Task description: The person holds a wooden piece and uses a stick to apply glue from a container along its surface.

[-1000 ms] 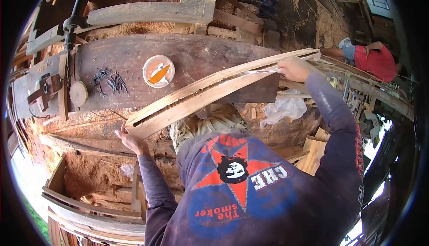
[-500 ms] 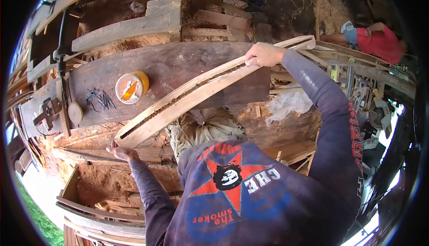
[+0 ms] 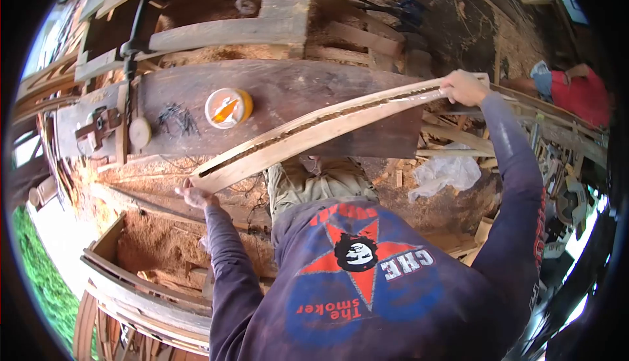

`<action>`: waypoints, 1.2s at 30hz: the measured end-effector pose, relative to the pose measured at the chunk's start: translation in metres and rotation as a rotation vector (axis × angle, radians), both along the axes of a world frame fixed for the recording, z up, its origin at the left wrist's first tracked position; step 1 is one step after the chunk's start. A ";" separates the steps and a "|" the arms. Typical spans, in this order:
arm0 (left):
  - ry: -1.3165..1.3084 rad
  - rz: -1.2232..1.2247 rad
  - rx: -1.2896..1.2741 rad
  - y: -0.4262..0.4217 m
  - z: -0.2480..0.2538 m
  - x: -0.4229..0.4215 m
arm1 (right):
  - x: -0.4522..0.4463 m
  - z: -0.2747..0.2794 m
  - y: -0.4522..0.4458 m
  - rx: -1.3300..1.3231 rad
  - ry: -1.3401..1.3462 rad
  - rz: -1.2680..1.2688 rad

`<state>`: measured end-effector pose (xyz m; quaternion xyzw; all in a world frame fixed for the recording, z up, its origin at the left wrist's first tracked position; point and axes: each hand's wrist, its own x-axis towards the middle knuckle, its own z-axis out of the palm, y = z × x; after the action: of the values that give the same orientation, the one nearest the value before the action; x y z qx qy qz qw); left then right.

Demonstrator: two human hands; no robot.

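Observation:
A long, slightly curved wooden piece [image 3: 308, 135] slants across my lap and the front of the dark plank bench, with a rough dark groove along its length. My left hand [image 3: 196, 195] is closed around its near left end. At the far right end, my right hand [image 3: 464, 88] grips it from above, fingers over the grooved side. Behind the piece, on the bench [image 3: 367, 79], stands a yellow-rimmed tub [image 3: 246, 104] with orange and white stuff inside. A heap of dark nails [image 3: 178, 120] lies left of the tub, near a round flat disc [image 3: 139, 133].
A brown wooden tool or block [image 3: 98, 130] sits at the bench's left end. Crumpled clear plastic [image 3: 449, 174] lies to the right. A sawdust-filled wooden bin [image 3: 157, 249] is at lower left. A person in a red shirt [image 3: 583, 95] is at far right.
My right hand has shifted outward along the wooden piece to its right end. The piece lies at a flatter slant. The whole view has swung, so the bench items appear farther right.

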<state>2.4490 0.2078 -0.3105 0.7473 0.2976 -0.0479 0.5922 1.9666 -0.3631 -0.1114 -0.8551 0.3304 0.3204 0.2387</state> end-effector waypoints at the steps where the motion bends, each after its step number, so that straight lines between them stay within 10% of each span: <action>1: 0.002 0.002 -0.022 -0.001 0.003 0.000 | 0.006 -0.001 0.007 -0.047 0.020 0.043; 16: 0.020 -0.388 -0.236 0.015 0.002 -0.009 | 0.251 0.009 0.210 0.021 -0.149 0.439; 25: -0.017 -0.529 -0.190 0.022 -0.005 -0.007 | 0.337 0.141 0.245 -0.322 -0.390 0.477; 36: -0.096 -0.764 0.019 0.030 -0.012 0.002 | 0.414 -0.026 0.291 -0.570 -0.420 0.550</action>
<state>2.4511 0.2382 -0.3229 0.8112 -0.0298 -0.2272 0.5380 2.3805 -0.0726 -0.1378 -0.9893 0.1101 0.0875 -0.0384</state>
